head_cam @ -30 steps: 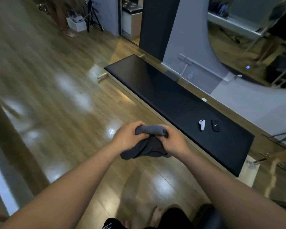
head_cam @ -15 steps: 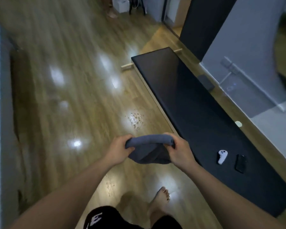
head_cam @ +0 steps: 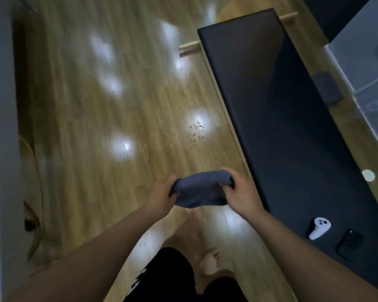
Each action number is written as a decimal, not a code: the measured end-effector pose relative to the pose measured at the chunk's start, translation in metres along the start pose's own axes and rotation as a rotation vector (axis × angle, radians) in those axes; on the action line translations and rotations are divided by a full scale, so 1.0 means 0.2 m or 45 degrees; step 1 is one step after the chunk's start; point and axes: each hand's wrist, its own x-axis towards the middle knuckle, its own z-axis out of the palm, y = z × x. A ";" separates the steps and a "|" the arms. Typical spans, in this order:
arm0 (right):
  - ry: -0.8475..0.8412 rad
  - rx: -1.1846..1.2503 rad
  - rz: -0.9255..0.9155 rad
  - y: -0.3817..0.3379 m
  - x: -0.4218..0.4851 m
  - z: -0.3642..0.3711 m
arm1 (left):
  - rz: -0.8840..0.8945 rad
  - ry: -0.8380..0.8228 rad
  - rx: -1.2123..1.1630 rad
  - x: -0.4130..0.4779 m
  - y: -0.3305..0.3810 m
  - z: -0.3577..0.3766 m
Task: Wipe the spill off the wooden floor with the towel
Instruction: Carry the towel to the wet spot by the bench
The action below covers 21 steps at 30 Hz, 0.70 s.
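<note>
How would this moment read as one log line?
left hand: grips towel | right hand: grips towel | spill: on floor ahead, unwiped

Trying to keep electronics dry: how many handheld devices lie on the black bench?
2: a white controller near the bench's near end, and a black phone-like device just right of it. More may lie beyond the frame edge.

Holding the towel between left hand and right hand, over the floor. Facing the spill ahead of both. Standing left of a bench bearing controller and phone behind the right hand.
</note>
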 end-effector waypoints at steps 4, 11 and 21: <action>-0.070 -0.067 0.076 0.24 0.36 0.04 | -0.059 -0.094 0.075 0.38 -0.16 0.20; -0.142 -0.045 0.151 0.82 0.98 0.20 | -0.221 -0.152 0.016 1.00 -0.44 0.66; -0.371 -0.107 0.100 1.50 1.87 0.59 | -0.383 -0.067 -0.081 1.66 -1.11 1.29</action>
